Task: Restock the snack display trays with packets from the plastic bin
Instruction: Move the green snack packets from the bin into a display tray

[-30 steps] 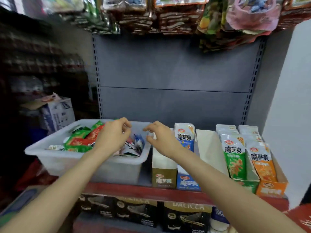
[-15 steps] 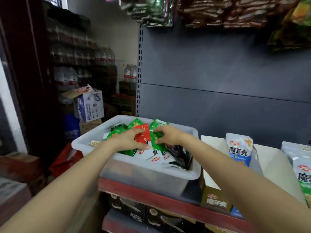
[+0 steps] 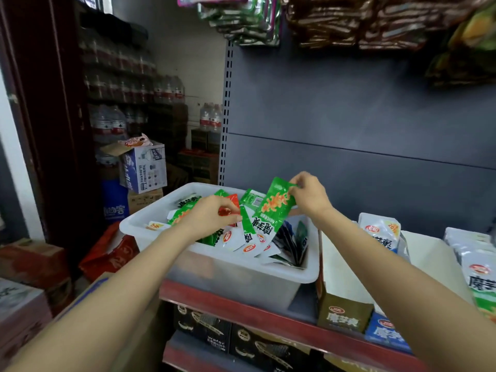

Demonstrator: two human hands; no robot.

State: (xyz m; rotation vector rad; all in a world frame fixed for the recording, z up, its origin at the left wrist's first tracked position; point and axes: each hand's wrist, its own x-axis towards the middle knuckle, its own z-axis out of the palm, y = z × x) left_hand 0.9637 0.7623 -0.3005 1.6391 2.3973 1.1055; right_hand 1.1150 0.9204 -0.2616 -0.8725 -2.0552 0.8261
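Over the plastic bin [image 3: 303,267] on the shelf [image 3: 268,322], both hands are now working in the heap of packets, where a second ago they only hovered at its near rim. At the left of the bin, the left hand [image 3: 208,214] has gone down among the packets and its fingers pinch a red packet [image 3: 228,209] still lying in the pile. Further right, the right hand [image 3: 310,193] has closed thumb and fingers on the top edge of a green packet [image 3: 273,208] and drawn it up, so it hangs tilted above the rest, its lower end still among the white and green packets below; half a second ago that hand was pressed down in the pile. To the right of the bin stand the display trays: an olive tray [image 3: 343,316] that looks nearly bare, then a blue tray [image 3: 386,335] with a few packets upright in it. Picking has begun, I judge, and the green packet is about ready to be carried right to a tray; none has been placed yet.
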